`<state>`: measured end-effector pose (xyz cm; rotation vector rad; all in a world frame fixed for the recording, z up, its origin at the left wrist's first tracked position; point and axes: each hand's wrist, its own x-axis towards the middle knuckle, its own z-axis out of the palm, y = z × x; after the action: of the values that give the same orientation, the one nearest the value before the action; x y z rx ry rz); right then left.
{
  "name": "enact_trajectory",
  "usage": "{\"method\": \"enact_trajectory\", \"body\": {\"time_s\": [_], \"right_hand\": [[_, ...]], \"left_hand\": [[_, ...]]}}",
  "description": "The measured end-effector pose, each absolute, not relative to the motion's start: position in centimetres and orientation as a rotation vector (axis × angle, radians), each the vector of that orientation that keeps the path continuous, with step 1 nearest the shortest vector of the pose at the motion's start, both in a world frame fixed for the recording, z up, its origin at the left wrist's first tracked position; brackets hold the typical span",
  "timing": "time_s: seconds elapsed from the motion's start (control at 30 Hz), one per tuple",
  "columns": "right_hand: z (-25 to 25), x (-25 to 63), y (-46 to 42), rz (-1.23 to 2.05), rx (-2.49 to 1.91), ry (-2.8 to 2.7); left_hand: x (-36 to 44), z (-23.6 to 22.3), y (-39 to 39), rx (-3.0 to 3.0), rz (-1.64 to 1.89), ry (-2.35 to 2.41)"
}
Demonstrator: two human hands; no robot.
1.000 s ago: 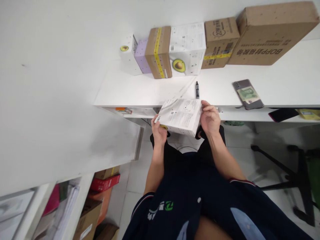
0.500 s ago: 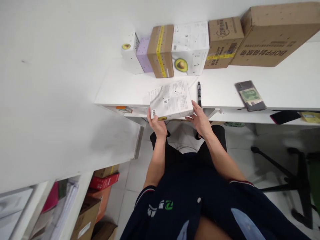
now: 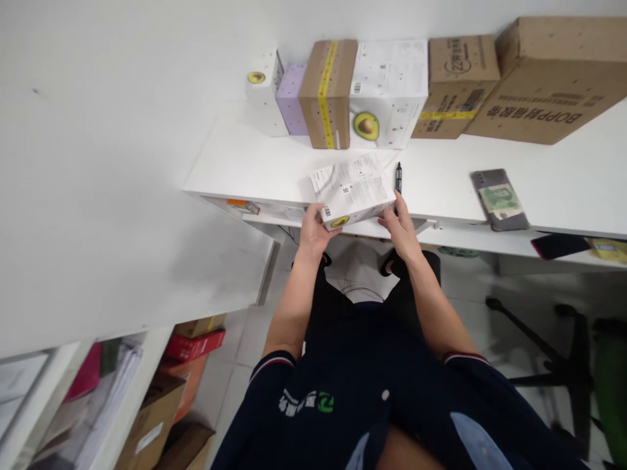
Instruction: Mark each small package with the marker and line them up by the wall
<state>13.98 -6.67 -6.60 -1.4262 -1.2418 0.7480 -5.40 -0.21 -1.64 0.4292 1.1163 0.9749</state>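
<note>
Between my two hands is a white box printed with small text, a code square and an avocado picture on its near side. It is held at a slant over the front edge of the white desk. My left hand grips its near left corner, thumb on top and fingers beneath. At the right end, my right hand is closed around the near corner, with some fingers hidden under the box. A black marker lies on the desk just beyond my right hand.
Along the wall stand a narrow white box, a purple box, a taped brown box, a larger white avocado box and brown cartons. A phone lies right. A black chair base stands on the floor.
The box has turned slightly, so its near side with the avocado shows more. Both hands still hold it. The camera view has shifted a little.
</note>
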Motion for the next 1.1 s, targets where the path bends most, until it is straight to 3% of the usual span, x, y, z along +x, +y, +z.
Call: {"method": "enact_trajectory", "body": {"time_s": [0.33,0.57,0.7,0.87,1.1], "right_hand": [[-5.2,21.0,-3.8,0.148,-1.976,-1.390],[-4.5,21.4,-1.3,0.233,-2.159,-1.705],[-5.1,21.6,-1.2,0.335,-1.978,-1.501],[-3.9,21.0,-2.6,0.690,-1.340,-1.004],[0.5,15.2,-4.9,0.685,-1.057,-1.127]], "left_hand": [[-4.2,-2.3,0.6,0.418,0.980,1.127],[-4.1,-3.1,0.3,0.494,1.084,1.139],[-3.9,-3.5,0.2,0.480,1.112,1.186],[-3.6,-3.7,0.1,0.448,1.152,1.195],[-3.8,-4.2,-0.2,0.449,1.178,1.134]]}}
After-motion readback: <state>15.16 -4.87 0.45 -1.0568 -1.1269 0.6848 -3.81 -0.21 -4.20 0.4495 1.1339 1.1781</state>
